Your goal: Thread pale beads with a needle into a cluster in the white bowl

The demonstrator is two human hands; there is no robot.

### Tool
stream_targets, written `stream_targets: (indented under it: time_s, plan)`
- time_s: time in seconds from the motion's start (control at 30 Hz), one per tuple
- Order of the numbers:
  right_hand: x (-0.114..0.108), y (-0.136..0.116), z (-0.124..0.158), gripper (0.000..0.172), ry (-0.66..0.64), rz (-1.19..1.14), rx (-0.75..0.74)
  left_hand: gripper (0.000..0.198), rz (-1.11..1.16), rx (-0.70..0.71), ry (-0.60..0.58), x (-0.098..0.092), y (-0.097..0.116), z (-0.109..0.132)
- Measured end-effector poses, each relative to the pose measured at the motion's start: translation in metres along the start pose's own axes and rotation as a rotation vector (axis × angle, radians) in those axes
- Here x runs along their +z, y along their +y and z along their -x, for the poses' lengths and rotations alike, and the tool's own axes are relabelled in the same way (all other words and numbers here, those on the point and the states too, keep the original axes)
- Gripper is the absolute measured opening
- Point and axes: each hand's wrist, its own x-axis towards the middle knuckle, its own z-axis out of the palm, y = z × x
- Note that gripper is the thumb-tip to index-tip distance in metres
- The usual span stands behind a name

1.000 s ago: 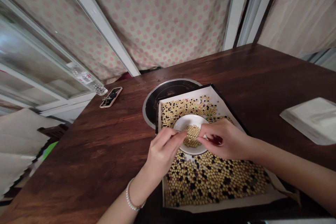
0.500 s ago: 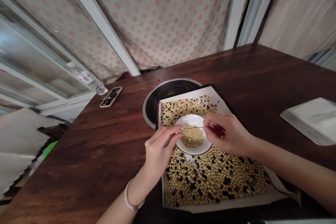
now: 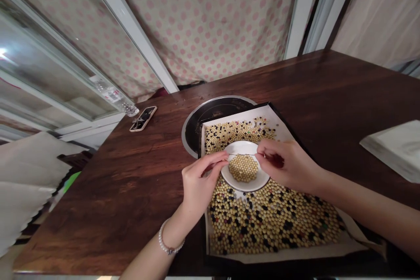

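Note:
A thin dark string (image 3: 243, 154) is stretched between my two hands, above a white bowl (image 3: 263, 179) with a heap of pale yellow beads (image 3: 243, 168) in it. My left hand (image 3: 201, 179), with a beaded bracelet on the wrist, pinches the string's left end at the bowl's left rim. Fingers of my right hand (image 3: 285, 164) close on the other end at the right rim. Under the bowl lies a dark tray lined with pale paper (image 3: 210, 245), covered in loose yellow and black beads (image 3: 272, 218).
A round black plate (image 3: 193, 124) with a silver rim is set behind the tray on the wooden table (image 3: 131, 175). A phone (image 3: 143, 119) and a plastic bottle (image 3: 114, 96) lie at the back left. A flat, whitish package (image 3: 395, 148) is at the right.
My hands have drawn slightly apart, and the string shows more clearly between them. The whole view has shifted a little.

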Motion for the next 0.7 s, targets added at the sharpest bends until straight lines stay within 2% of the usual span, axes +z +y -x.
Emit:
stream_targets:
  time_s: [0.43,0.7]
  plan:
    - [0.0010,0.0022,-0.0003,0.017,-0.036,-0.018,0.013,0.022,0.011,0.006,-0.003,0.0003,-0.0012,0.0006]
    - [0.0023,0.0022,-0.0012,0.010,0.022,0.032,0.003,0.014,-0.044,0.067,-0.021,-0.0020,0.0012,-0.0014]
